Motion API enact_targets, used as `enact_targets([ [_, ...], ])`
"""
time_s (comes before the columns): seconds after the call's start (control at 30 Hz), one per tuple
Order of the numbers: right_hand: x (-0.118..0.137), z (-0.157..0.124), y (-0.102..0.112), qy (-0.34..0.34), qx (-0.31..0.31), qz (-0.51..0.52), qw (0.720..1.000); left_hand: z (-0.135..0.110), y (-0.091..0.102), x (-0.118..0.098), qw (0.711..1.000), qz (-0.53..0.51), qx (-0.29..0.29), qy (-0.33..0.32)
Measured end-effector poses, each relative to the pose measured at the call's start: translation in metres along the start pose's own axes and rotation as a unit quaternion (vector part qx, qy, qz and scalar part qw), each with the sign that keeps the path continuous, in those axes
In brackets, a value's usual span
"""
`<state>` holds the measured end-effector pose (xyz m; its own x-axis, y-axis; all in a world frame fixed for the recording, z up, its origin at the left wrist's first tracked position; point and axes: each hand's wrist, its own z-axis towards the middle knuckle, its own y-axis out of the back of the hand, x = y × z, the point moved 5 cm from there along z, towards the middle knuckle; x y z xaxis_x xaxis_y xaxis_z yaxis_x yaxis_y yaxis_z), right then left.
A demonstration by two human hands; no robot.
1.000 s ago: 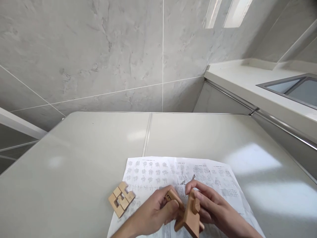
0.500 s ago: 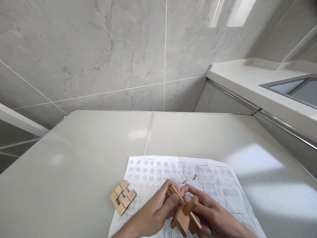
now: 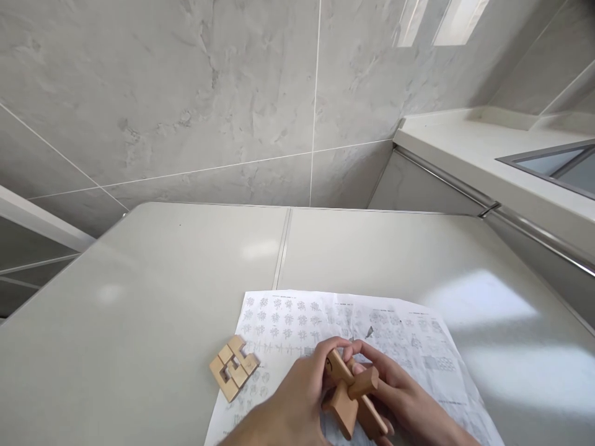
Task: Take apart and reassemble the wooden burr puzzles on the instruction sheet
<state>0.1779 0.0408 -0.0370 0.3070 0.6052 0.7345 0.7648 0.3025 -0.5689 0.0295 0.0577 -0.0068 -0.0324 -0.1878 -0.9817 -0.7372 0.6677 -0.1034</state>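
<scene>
My left hand [image 3: 297,402] and my right hand [image 3: 402,402] both grip a wooden cross-shaped puzzle assembly [image 3: 351,396] just above a printed instruction sheet [image 3: 297,322]. The fingers of both hands are curled round its notched bars, thumbs on top. A second group of interlocked wooden puzzle pieces [image 3: 233,367] lies flat on the sheet's left edge, a little to the left of my left hand and untouched.
A pale grey table [image 3: 162,279] with a seam down its middle carries the sheet. A grey tiled wall [image 3: 209,99] stands behind. At the right are a white counter [image 3: 474,155] and a metal-framed recess [image 3: 558,164].
The wooden assembly has been turned in my hands, from standing upright to lying more level. Both hands stayed closed on it and sit slightly further right in view.
</scene>
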Motion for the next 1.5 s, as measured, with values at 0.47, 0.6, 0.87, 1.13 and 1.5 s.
enact_targets([
  [0.47,0.025,-0.014,0.014,0.083,-0.158,-0.030,0.983,0.001,0.009,-0.003,0.984,0.142,-0.111,-0.007],
  [0.6,0.043,-0.024,0.040,0.159,-0.297,-0.119,0.934,-0.001,0.010,-0.002,0.979,0.168,-0.118,0.008],
  [0.87,0.075,-0.057,0.089,0.207,-0.550,-0.354,0.727,-0.001,0.008,-0.003,0.972,0.210,-0.102,0.018],
  [1.13,0.086,-0.067,0.101,0.182,-0.630,-0.459,0.600,0.000,0.008,-0.004,0.969,0.228,-0.097,0.014],
  [1.5,0.089,-0.066,0.102,0.161,-0.643,-0.445,0.602,0.000,0.007,-0.006,0.963,0.250,-0.099,0.004],
])
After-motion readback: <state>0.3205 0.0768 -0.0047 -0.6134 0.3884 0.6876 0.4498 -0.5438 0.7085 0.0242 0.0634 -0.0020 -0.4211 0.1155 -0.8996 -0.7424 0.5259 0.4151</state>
